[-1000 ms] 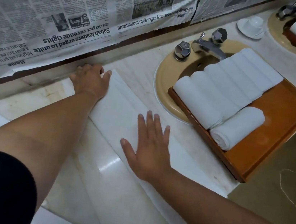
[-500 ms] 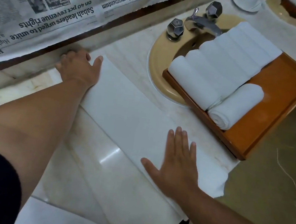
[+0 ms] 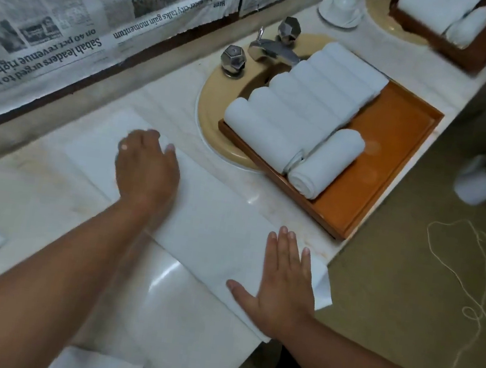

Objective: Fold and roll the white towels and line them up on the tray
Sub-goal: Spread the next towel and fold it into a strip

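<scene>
- The left hand point(image 3: 147, 171) has slid along the towel point(image 3: 207, 234) from its far end toward the middle.
- The right hand point(image 3: 280, 287) has moved back to the near end.

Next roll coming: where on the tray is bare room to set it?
On the tray, the bare orange floor bordered by the lone roll, the row of rolled towels and the right rim. Its left side is crowded with rolls. The flat towel under the left hand and right hand covers the near counter.

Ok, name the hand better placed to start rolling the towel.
Probably right: the right hand lies flat on the near end of the long folded white towel, by its loose corner; the left hand rests short of the far end.
</scene>
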